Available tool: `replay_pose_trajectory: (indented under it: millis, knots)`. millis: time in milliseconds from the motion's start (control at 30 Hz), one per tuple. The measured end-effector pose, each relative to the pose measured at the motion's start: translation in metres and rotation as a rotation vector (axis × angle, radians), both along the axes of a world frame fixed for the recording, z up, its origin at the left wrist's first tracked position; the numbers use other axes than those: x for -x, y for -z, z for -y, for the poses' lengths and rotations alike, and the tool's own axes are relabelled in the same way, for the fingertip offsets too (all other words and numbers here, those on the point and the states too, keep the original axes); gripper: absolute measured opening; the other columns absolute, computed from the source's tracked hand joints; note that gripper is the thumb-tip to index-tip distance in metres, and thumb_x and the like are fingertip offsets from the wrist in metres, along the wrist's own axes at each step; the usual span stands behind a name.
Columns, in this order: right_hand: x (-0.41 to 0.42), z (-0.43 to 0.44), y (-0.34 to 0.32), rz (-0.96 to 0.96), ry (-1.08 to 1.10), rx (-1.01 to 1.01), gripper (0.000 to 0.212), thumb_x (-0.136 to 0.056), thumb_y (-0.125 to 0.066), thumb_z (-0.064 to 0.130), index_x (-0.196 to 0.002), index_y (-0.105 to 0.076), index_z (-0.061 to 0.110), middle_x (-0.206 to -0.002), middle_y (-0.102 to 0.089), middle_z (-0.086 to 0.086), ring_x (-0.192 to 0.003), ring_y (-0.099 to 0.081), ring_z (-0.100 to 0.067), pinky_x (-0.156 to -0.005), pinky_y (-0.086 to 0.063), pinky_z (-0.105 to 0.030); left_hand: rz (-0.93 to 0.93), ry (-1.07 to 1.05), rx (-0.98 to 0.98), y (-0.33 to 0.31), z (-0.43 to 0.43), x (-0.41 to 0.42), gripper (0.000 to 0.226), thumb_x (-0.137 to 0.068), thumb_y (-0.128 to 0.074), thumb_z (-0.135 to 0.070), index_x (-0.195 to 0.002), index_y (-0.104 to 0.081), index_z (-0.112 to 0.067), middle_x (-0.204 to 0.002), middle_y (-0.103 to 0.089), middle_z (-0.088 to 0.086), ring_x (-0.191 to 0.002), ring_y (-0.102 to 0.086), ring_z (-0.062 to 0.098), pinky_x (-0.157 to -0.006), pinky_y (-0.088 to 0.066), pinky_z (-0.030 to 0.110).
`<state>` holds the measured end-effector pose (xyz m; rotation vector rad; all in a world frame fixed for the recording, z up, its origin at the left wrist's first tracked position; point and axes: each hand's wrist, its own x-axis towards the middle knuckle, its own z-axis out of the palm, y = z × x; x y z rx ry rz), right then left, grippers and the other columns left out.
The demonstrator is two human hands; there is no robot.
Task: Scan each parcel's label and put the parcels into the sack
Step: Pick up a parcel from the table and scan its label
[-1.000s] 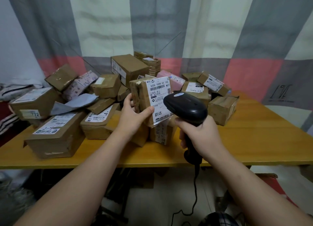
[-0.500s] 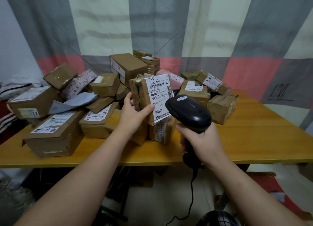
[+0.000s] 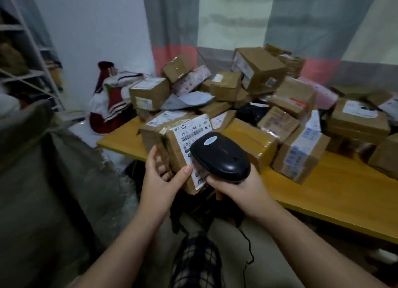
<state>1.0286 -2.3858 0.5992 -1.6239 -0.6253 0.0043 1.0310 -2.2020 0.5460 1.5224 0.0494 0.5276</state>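
- Left hand [image 3: 163, 180] grips the parcel [image 3: 170, 145]: thumb on the front face at the lower left of the label [image 3: 191, 130], fingers curled round the left side.
- The parcel is in the air, off the counter [image 3: 323, 190], just in front of its left corner. It is tilted, with the label facing the camera.
- 0.5 s ago the same parcel was upright against the pile [image 3: 260, 70], over the counter. It now sits lower and further left.
- Right hand [image 3: 241, 188] is wrapped round the handle of the scanner [image 3: 219, 156], a full grip.
- The scanner head now covers the label's lower right. Earlier it sat below and right of the label, clear of the print.
- The label's top line and part of the barcode show, and the rest is hidden behind the scanner.
- The hands are closer together than before, with the left thumb near the right fingers but not touching.
- The view has swung left, so the pile is now upper right and the counter runs off to the right.
- The sack [image 3: 43, 180] is new in view and fills the left side. It is blurred, so I cannot tell where its mouth is.
- The parcel is between the sack and the pile, apart from the sack.
- The pile's layout looks unchanged: big box on top, grey mailer [image 3: 189, 99] still lying across the middle.
- The cable [image 3: 247, 244] hangs from the scanner towards the floor, as before.
- Also new: a white wall [image 3: 92, 29], a wire rack [image 3: 25, 50] at far left, and red-and-white clothes [image 3: 109, 102] beside the counter's left end.
- The curtain [image 3: 237, 18] is behind the pile.
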Motion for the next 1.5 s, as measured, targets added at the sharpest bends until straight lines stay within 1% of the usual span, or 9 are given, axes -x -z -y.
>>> replay_pose_trajectory:
  millis: [100, 267, 533, 700, 800, 1067, 1267, 1400, 1500]
  knots:
    - [-0.006, -0.054, 0.021, -0.087, -0.116, 0.050, 0.018, -0.085, -0.069, 0.003, -0.079, -0.061, 0.019, -0.054, -0.060, 0.009, -0.048, -0.053, -0.009, -0.051, -0.046, -0.021, -0.051, -0.192, 0.033, 0.028, -0.056, 0.027, 0.104, -0.058, -0.079, -0.039, -0.145, -0.025, -0.022, -0.126, -0.054, -0.008, -0.100, -0.060, -0.009, -0.081, -0.051, 0.013]
    - [-0.012, -0.127, 0.070, -0.232, -0.170, 0.128, 0.016, -0.082, -0.074, 0.009, -0.079, -0.062, 0.020, -0.055, -0.063, 0.015, -0.049, -0.056, 0.001, -0.050, -0.045, -0.014, -0.202, -0.386, 0.059, 0.078, -0.114, 0.062, 0.109, -0.056, -0.079, -0.042, -0.148, -0.022, -0.024, -0.144, -0.041, 0.008, -0.121, -0.054, 0.017, -0.102, -0.046, 0.045]
    - [-0.038, -0.205, 0.163, -0.484, -0.210, 0.219, 0.041, -0.069, -0.082, 0.001, -0.104, -0.069, 0.018, -0.099, -0.074, 0.005, -0.093, -0.068, -0.003, -0.075, -0.052, -0.014, -0.475, -0.678, -0.206, 0.149, -0.173, 0.099, 0.105, -0.061, -0.087, -0.037, -0.146, -0.025, -0.027, -0.129, -0.027, -0.013, -0.113, -0.031, -0.005, -0.100, -0.028, 0.023]
    - [-0.054, -0.258, 0.199, -0.641, -0.234, 0.205, 0.052, -0.065, -0.085, 0.003, -0.108, -0.063, 0.025, -0.104, -0.071, 0.006, -0.091, -0.067, -0.001, -0.069, -0.052, -0.014, -0.710, -0.715, -0.373, 0.173, -0.207, 0.096, 0.110, -0.062, -0.087, -0.039, -0.148, -0.022, -0.018, -0.138, -0.031, 0.008, -0.127, -0.037, 0.022, -0.103, -0.037, 0.038]
    - [-0.056, -0.276, 0.212, -0.534, -0.172, 0.273, 0.035, -0.073, -0.080, 0.001, -0.089, -0.065, 0.028, -0.089, -0.067, 0.010, -0.084, -0.064, -0.005, -0.074, -0.051, -0.019, -0.877, -0.634, -0.508, 0.185, -0.225, 0.080, 0.109, -0.066, -0.084, -0.043, -0.148, -0.018, -0.017, -0.136, -0.032, 0.011, -0.127, -0.038, 0.031, -0.104, -0.039, 0.045]
    - [-0.078, -0.205, 0.227, -0.240, -0.141, 0.568, 0.036, -0.082, -0.071, -0.001, -0.116, -0.063, 0.003, -0.095, -0.060, 0.008, -0.087, -0.056, -0.011, -0.064, -0.040, -0.010, -1.183, -0.466, -0.872, 0.216, -0.242, 0.046, 0.107, -0.076, -0.070, -0.055, -0.152, -0.006, -0.015, -0.138, -0.031, 0.014, -0.128, -0.036, 0.031, -0.109, -0.031, 0.041]
    - [-0.072, -0.195, 0.220, -0.190, -0.072, 0.568, 0.020, -0.080, -0.073, 0.009, -0.094, -0.064, 0.020, -0.075, -0.056, 0.021, -0.067, -0.055, 0.004, -0.061, -0.042, -0.011, -0.937, -0.473, -0.950, 0.189, -0.215, 0.050, 0.068, -0.090, -0.055, -0.047, -0.146, -0.032, -0.017, -0.145, -0.032, 0.009, -0.132, -0.033, 0.028, -0.109, -0.030, 0.039]
    - [-0.061, -0.174, 0.192, -0.201, 0.028, 0.380, 0.043, -0.076, -0.077, 0.002, -0.084, -0.055, 0.039, -0.081, -0.056, 0.026, -0.072, -0.054, 0.024, -0.059, -0.041, 0.001, -0.653, -0.435, -0.917, 0.135, -0.180, 0.037, 0.048, -0.091, -0.058, -0.035, -0.134, -0.048, -0.016, -0.130, -0.047, 0.005, -0.119, -0.042, 0.024, -0.101, -0.036, 0.036]
    - [-0.055, -0.133, 0.167, -0.155, 0.150, 0.358, 0.044, -0.075, -0.079, 0.008, -0.081, -0.053, 0.043, -0.079, -0.056, 0.027, -0.072, -0.057, 0.013, -0.062, -0.044, -0.008, -0.440, -0.336, -0.929, 0.094, -0.142, 0.019, 0.042, -0.089, -0.060, -0.028, -0.128, -0.054, -0.015, -0.124, -0.051, 0.004, -0.114, -0.045, 0.023, -0.097, -0.038, 0.035]
